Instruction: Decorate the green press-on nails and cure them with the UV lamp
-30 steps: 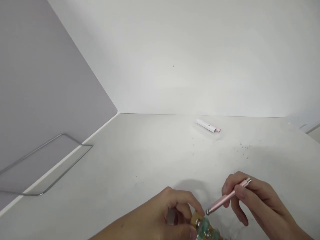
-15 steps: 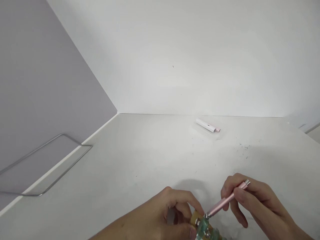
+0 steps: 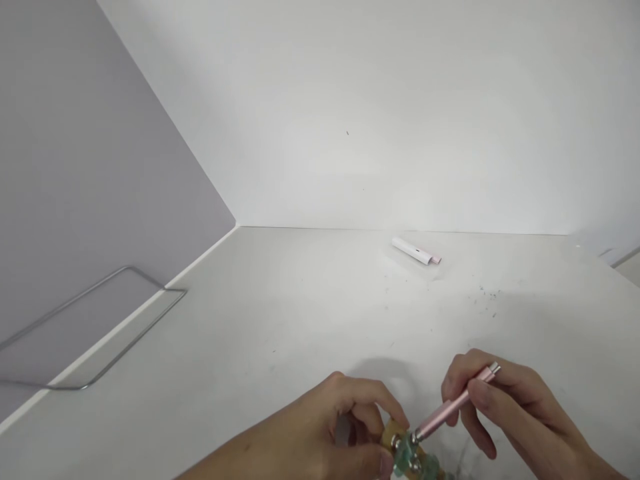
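My left hand (image 3: 345, 427), low in the view, pinches a small yellow and translucent green piece (image 3: 410, 457) with shiny silver bits between thumb and fingers. Part of that piece is hidden by the thumb and cut off by the bottom edge. In my right hand (image 3: 515, 407), a slim pink metallic pen-like tool (image 3: 443, 417) is gripped between thumb and forefinger, slanting down to the left. Silver shows at both of its ends. Its lower tip meets the green part; whether it presses in cannot be made out.
A white stick-shaped case (image 3: 411, 250) with a pink end lies near the back wall (image 3: 400, 120). Dark specks (image 3: 487, 293) dot the white tabletop (image 3: 300, 300). A bent metal wire frame (image 3: 135, 337) leans at the left against the grey side wall (image 3: 100, 147).
Both hands stay almost in place. The pink tool and the right hand have shifted very slightly, its lower tip still at the green part.
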Demonstrator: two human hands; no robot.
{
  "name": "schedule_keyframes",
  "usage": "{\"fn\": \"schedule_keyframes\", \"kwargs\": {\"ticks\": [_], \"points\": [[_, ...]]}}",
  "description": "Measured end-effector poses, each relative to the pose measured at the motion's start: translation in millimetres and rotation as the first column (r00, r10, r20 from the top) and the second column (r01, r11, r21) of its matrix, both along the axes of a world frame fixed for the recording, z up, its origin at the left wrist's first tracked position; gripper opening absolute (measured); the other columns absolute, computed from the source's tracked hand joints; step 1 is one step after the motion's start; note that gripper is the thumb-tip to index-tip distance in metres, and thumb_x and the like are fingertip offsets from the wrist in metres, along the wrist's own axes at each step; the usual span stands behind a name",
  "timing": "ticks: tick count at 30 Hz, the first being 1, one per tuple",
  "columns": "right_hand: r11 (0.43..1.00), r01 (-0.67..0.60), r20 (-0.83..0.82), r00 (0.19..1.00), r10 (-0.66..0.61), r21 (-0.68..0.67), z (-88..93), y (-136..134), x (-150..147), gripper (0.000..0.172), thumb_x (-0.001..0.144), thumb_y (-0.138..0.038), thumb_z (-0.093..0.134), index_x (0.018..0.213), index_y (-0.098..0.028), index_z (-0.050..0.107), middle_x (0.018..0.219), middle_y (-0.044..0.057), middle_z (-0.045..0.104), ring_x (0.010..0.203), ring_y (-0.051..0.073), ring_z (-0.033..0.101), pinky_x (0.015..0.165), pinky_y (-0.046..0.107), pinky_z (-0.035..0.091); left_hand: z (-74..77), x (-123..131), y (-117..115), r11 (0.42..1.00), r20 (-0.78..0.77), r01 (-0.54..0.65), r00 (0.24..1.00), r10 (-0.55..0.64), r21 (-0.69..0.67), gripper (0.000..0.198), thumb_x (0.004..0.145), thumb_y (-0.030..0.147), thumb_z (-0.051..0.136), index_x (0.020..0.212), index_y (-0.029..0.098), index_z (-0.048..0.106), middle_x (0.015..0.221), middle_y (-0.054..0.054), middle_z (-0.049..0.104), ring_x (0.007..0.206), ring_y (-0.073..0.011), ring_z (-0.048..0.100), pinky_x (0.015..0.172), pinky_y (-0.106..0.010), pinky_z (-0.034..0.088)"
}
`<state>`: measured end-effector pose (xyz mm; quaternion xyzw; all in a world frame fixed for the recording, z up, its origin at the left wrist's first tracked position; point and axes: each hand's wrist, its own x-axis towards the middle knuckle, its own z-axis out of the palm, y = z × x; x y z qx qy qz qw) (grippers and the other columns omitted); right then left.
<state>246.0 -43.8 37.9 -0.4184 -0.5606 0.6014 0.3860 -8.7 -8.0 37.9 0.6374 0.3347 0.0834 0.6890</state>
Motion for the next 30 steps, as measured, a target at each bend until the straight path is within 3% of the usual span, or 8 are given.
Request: {"fn": "schedule_keyframes", "kwargs": {"ticks": [16, 25, 30], "points": [[0.999, -0.022, 0.058, 0.998, 0.020, 0.039, 0.9, -1.8, 1.0, 0.039, 0.103, -0.052, 0.050, 0.088, -0.024, 0.073, 0.073, 0.000, 0.060, 0.050, 0.010, 0.044, 0.055, 0.027, 0.040, -0.2, 1.3, 3.0, 0.999, 0.029, -0.016, 0.999, 0.017, -0.033, 0.024, 0.086, 0.032, 0.071, 0.103, 0.015, 0.071, 0.080, -0.006, 0.069, 0.067, -0.0138, 0.056, 0.061, -0.021, 0.043], [1.000, 0.002, 0.022, 1.000, -0.003, 0.031, 3.8, -6.0, -2.0, 0.039, 0.101, -0.054, 0.053, 0.088, -0.023, 0.074, 0.078, 0.003, 0.067, 0.051, 0.010, 0.047, 0.053, 0.025, 0.046, -0.8, -0.7, 2.4, 1.000, 0.019, -0.003, 1.000, 0.004, -0.020, 0.026, 0.086, 0.036, 0.070, 0.103, 0.015, 0.070, 0.080, -0.006, 0.068, 0.066, -0.0136, 0.055, 0.060, -0.021, 0.043], [0.985, 0.171, 0.092, 0.981, -0.169, -0.016, 3.1, -4.5, -6.3, 0.041, 0.099, -0.057, 0.054, 0.088, -0.023, 0.074, 0.063, -0.001, 0.056, 0.050, 0.013, 0.046, 0.058, 0.031, 0.046, -0.8, -2.7, -2.1, 1.000, 0.006, -0.008, 1.000, 0.008, -0.016, 0.025, 0.086, 0.035, 0.070, 0.102, 0.016, 0.067, 0.081, -0.005, 0.066, 0.071, -0.0147, 0.057, 0.064, -0.022, 0.045]]}}
